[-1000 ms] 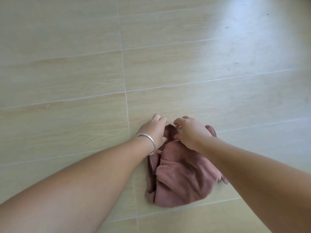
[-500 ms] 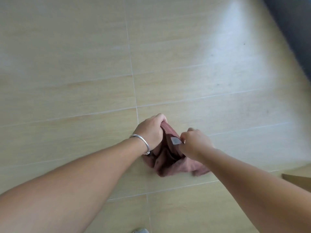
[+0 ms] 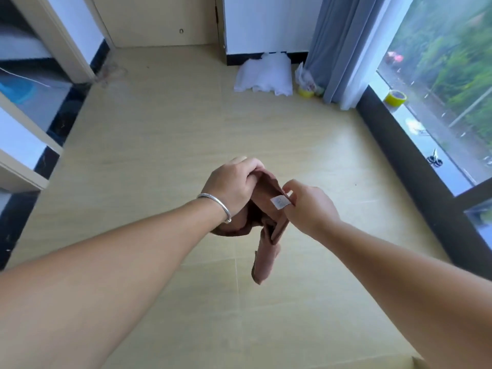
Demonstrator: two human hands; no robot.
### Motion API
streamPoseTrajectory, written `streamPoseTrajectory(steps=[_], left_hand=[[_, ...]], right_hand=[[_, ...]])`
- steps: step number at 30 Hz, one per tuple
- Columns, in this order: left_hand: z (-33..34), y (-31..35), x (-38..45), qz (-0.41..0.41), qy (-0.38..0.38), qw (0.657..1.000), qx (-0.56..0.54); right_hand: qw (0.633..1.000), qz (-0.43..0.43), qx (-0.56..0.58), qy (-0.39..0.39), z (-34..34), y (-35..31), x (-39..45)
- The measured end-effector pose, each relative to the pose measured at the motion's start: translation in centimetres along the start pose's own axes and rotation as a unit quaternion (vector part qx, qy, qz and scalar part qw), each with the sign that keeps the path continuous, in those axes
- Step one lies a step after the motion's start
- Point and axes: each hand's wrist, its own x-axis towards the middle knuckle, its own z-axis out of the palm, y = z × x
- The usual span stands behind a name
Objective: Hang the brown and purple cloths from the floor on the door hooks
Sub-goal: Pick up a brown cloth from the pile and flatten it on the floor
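Fingers (image 3: 288, 189) of the right hand (image 3: 310, 207) are pinched on the cloth (image 3: 266, 235) edge right beside its white tag (image 3: 279, 202). The left hand (image 3: 231, 187) is curled shut around a bunched upper part of the same brown cloth, with a bracelet (image 3: 218, 203) worn at that wrist. The cloth is held up off the floor (image 3: 186, 129), between the two hands, and a loose tail is left hanging below them. No purple cloth and no door hooks can be made out here; a white bundle (image 3: 265, 74) is seen on the floor well beyond the cloth, against the wall.

A slip is the likeliest trouble: only a small edge is held by the right hand, so the cloth could be dropped if the left grip is eased before a loop or corner is found. A bunched cloth could also be hung badly and slide off a hook.
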Motion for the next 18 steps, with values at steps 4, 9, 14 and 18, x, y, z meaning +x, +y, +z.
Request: streamPoseTrajectory(steps=[4,9,14,18], left_hand=[[-6.4,2.9,2.7,0.032,0.022,0.999,0.026],[-7.1,4.2,0.3,0.018,-0.018,0.999,0.041],[-1.2,1.0,-8.9,-0.027,-0.092,0.995,0.003],[6.2,-3.1,-18.1,-0.105,-0.208,0.97,0.063]], right_hand=[[0.999,-0.026,-0.019,0.04,-5.1,-5.6,2.1],[0.995,-0.068,-0.054,0.044,-5.3,-8.0,1.6],[0.969,-0.156,-0.189,-0.022,2.3,-1.8,-3.1],[0.938,-0.068,-0.271,-0.207,11.3,4.8,-9.4]])
